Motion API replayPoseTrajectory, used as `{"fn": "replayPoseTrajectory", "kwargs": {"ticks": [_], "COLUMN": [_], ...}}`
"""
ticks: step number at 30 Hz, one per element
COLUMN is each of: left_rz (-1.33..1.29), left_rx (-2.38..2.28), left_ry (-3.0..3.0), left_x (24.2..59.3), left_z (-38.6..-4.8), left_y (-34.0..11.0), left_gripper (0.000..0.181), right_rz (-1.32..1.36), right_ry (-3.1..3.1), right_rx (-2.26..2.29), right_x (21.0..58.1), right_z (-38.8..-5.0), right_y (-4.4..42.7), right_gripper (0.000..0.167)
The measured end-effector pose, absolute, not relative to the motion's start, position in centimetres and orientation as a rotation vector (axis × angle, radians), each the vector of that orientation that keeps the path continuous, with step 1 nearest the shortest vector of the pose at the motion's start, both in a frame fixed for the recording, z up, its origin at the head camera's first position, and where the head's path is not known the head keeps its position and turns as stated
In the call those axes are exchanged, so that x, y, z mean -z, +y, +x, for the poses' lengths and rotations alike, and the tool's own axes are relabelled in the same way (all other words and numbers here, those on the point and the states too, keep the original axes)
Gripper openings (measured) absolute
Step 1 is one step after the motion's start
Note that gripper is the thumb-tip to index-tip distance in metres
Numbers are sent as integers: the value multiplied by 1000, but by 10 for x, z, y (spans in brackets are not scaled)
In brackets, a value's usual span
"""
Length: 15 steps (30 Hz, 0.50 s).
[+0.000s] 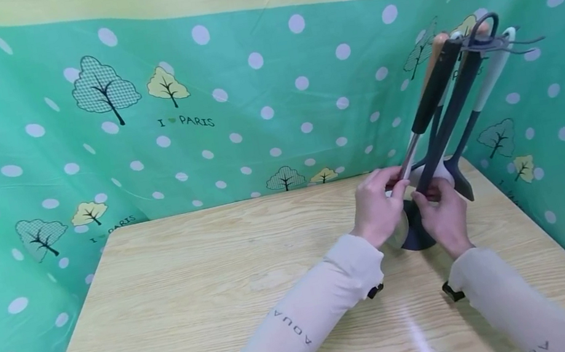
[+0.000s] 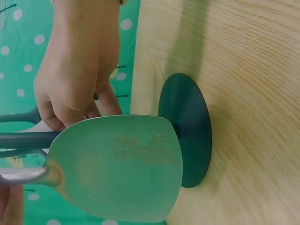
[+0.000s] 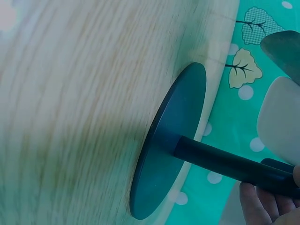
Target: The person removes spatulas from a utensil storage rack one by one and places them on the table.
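Observation:
A dark utensil stand (image 1: 418,231) with a round base and upright pole is at the table's right; several utensils hang from its top hooks. My left hand (image 1: 379,203) pinches the metal shaft of a black-handled turner (image 1: 412,151), whose broad blade (image 2: 117,168) hangs beside the base (image 2: 192,131) in the left wrist view. My right hand (image 1: 443,214) holds the lower pole, its fingers (image 3: 265,206) curled at the pole (image 3: 225,164) in the right wrist view. Whether the base touches the table cannot be told.
White-handled utensils (image 1: 490,79) hang on the stand's right side, one with a dark head (image 1: 460,180). The wooden table (image 1: 211,287) extends left and forward. A green dotted curtain (image 1: 246,95) surrounds its back and sides, close behind the stand.

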<state>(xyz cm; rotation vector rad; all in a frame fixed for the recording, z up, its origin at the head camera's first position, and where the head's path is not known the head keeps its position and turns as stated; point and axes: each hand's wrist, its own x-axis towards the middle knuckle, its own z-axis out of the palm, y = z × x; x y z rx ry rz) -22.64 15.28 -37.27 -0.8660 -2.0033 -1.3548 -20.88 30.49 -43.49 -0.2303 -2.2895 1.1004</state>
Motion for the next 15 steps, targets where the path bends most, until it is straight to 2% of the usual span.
{"fn": "replayPoseTrajectory", "kwargs": {"ticks": [15], "left_rz": [-871], "left_rx": [1368], "left_ry": [-1996], "left_x": [373], "left_z": [-223], "left_y": [141], "left_gripper": [17], "right_rz": [-224], "right_ry": [-2293], "right_rx": [-1115], "right_x": [432], "right_z": [-206], "right_y": [293], "right_gripper": [24]}}
